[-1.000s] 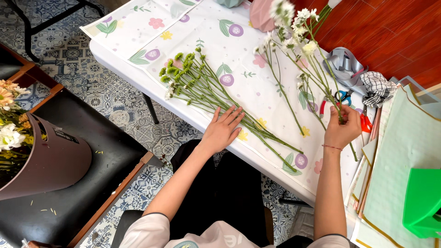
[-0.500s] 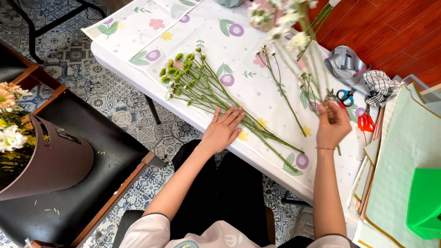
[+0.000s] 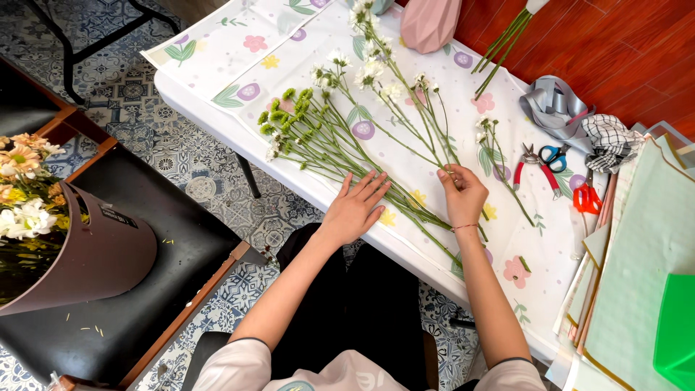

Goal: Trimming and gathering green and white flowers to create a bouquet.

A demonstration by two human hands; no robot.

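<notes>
Left hand (image 3: pixel 357 208) spread flat, pressing down on green flower stems (image 3: pixel 340 148), right hand (image 3: pixel 462 194) pinched shut around white daisy stems (image 3: pixel 409 108), red pruners (image 3: pixel 534 165) nearby.

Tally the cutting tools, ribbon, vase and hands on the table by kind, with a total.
Scissors: 2, a blue pair and an orange pair
Pruners: 1, red
Ribbon: 1, grey
Vase: 1, pink
Hands: 2, left hand flat on green stems, right hand pinching white flower stems
Total: 7
</notes>
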